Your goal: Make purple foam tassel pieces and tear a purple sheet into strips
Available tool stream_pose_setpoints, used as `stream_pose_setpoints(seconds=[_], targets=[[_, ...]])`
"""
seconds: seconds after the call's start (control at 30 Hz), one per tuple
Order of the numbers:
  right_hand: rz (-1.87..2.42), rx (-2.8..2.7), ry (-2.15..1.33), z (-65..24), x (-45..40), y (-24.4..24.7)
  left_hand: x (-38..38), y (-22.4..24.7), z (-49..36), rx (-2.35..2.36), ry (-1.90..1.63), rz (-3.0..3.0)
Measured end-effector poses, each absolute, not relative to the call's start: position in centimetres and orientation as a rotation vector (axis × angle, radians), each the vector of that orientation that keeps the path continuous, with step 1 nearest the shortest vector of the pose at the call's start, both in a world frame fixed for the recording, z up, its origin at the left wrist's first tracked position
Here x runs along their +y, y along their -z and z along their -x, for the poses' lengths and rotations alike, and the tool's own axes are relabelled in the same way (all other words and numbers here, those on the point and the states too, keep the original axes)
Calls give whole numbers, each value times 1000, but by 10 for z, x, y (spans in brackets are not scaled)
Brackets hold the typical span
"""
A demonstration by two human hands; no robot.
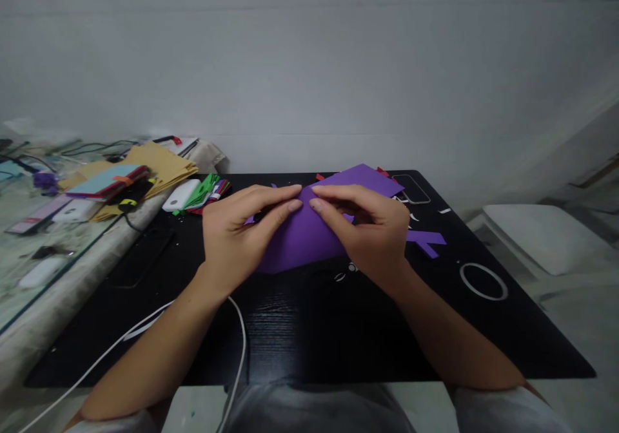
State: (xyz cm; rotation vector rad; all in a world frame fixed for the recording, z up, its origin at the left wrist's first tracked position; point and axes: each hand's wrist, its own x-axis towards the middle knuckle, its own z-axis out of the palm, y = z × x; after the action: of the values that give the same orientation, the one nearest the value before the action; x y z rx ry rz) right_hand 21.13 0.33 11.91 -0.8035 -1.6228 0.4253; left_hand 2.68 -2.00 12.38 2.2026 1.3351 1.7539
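A sheet of purple paper [304, 243] is held up over the black table, tilted, with part of it hidden behind my hands. My left hand [246, 227] pinches it near its upper middle, thumb below and forefinger above. Close beside, my right hand [370, 227] grips the same paper between thumb and forefinger. The two sets of fingertips are only a small gap apart. Behind my right hand a flat purple piece [370, 178] slants up; whether it joins the held sheet, I cannot tell. A forked purple paper strip [425, 240] lies right of my right hand.
On the black table [290, 336] lie a white ring [483, 281], a clear phone case [412, 189], small scraps and a white cable [242, 330]. Green folded paper [202, 190] rests back left. A glass-topped surface at left carries brown envelopes [157, 165]. A white stool [529, 238] stands right.
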Motion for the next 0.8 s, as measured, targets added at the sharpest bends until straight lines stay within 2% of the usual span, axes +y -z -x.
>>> stream_pose_setpoints(seconds=[0.4,0.8], targets=[[771,-1624,-439,-212,-2,-121,-23,-124,-29,1301,-1769,-2202],[680,-1633,-269,-212,1,-119,-21,-123,-30,1286,-1839,-2256]])
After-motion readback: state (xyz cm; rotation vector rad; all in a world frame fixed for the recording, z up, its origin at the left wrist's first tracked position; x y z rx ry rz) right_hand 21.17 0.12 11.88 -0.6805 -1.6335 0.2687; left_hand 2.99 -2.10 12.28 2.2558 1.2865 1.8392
